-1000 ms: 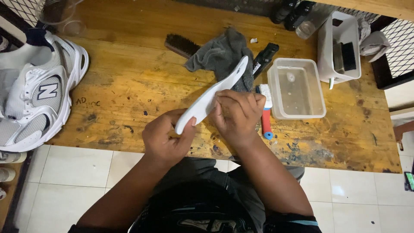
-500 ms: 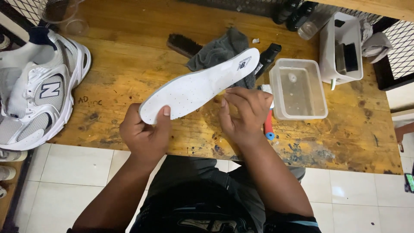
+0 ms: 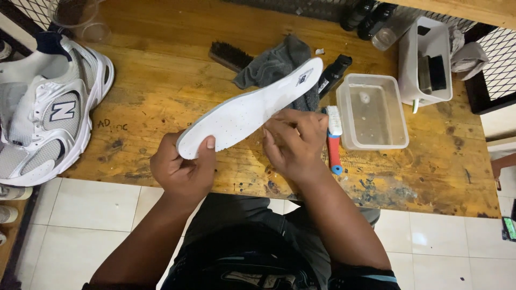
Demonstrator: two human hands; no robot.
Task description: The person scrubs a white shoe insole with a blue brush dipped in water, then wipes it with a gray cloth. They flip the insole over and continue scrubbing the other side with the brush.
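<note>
The left hand (image 3: 183,171) pinches the near end of the white insole (image 3: 250,110), thumb on top, while the right hand (image 3: 293,142) closes on its edge near the middle — the insole hangs flat above the wooden desk (image 3: 161,80), far end over a grey cloth (image 3: 274,64). Done well, I judge, the grip stays at the rims, with both ends supported so it doesn't fold. It is long, perforated and clean-looking, with a small dark print at the far end — a red-handled brush (image 3: 334,137) lies just beside the right hand.
</note>
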